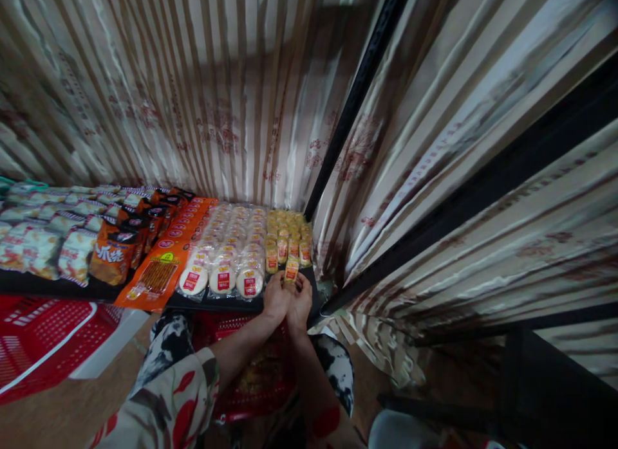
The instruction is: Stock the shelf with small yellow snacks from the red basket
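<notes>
Sleeve with a red floral print (164,397) is right up close at the bottom left, and past it both forearms stretch out to the black shelf (207,303), where the hands come together. So the left hand (277,298) and right hand (299,302) are side by side, pretty much touching, with fingers curled in and pinching one small yellow snack packet (291,269) between them. Its lower end sits at the fingertips and the rest pokes out beyond them, just in front of the rows of matching yellow packets (282,231). Can't tell if its bottom is touching the shelf, and it's too dim to sort out each finger. Looks-wise it's a little upright thing, taller than wide, shiny yellow wrapper with an orange-red label on the front, print too small to read. Left of those rows you've got round white snacks in clear wrappers (223,279) with red labels, then flat orange bags (161,269) with a window showing brown sticks.
</notes>
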{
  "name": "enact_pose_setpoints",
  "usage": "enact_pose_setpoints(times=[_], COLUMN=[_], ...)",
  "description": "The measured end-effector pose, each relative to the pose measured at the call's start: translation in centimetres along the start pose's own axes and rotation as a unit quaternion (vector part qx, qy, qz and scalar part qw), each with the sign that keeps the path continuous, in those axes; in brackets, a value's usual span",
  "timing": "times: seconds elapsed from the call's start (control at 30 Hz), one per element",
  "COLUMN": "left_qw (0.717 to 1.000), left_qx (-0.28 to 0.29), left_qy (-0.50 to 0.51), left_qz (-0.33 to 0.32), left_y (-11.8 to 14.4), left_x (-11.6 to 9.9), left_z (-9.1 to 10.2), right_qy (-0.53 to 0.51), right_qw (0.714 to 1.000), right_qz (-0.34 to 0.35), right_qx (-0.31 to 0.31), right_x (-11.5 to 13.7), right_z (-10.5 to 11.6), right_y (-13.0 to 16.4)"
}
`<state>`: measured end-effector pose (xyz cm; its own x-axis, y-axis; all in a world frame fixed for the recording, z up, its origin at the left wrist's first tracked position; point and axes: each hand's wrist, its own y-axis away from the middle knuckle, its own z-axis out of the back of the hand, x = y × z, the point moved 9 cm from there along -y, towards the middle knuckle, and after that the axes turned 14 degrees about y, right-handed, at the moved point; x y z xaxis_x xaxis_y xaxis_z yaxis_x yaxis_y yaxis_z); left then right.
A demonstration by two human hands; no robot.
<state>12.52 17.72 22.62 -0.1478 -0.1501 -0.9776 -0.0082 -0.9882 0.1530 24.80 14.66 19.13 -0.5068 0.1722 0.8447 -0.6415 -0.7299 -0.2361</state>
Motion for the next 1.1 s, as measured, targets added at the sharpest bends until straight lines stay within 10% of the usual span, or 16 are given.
enact_pose_setpoints(times=[1.1], left_qw=[0.997], left_qx=[-0.041], left_qy=[-0.029], left_qz=[-0.064], left_y=[-1.5], left_x=[-1.0], left_z=[1.2], right_qy=[0.032], right_qw=[0.997], right_qz=[0.057], right_qx=[0.039], right_x=[2.2], right_z=[-2.3], right_y=[-2.2])
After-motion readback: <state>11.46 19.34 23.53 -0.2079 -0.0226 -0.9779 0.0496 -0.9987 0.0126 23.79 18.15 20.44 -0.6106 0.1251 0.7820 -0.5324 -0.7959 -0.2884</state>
